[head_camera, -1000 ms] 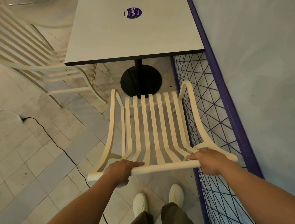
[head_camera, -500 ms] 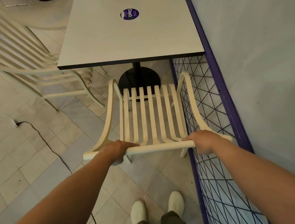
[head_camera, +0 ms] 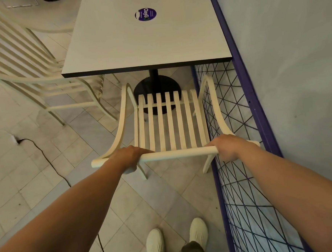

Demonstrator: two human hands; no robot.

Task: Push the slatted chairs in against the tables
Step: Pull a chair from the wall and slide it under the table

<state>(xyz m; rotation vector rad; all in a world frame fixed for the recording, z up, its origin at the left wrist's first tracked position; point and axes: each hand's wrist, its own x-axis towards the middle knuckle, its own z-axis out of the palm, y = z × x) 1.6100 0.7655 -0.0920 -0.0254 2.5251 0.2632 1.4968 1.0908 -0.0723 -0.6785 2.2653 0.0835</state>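
Here, both hands are wrapped around the top rail of a cream slatted chair [head_camera: 169, 123], set well apart from each other: the left hand [head_camera: 130, 156] grips the rail near its left end, and the right hand [head_camera: 227, 147] grips it near the right end, fingers curled under the bar in each case. The chair faces away from the person, its slats running toward a pale rectangular table [head_camera: 144, 40] on the far side. The front edge of the seat reaches over the table's round black pedestal base [head_camera: 157, 85], just short of the dark near edge of the tabletop, so the seat is not yet tucked beneath it. A round purple sticker [head_camera: 145, 14] sits on the far part of the tabletop. On the right, the chair stands just beside a purple-framed wire mesh panel [head_camera: 243, 179] that runs along a grey wall [head_camera: 294, 56]; whether the chair touches the mesh cannot be told. To the far left stands a second slatted chair [head_camera: 27, 63], angled, close to the table's left side. A black cable [head_camera: 51, 162] trails across the tiled floor [head_camera: 27, 196] on the left. At the near edge, two white shoes [head_camera: 176, 238] point toward the chair.
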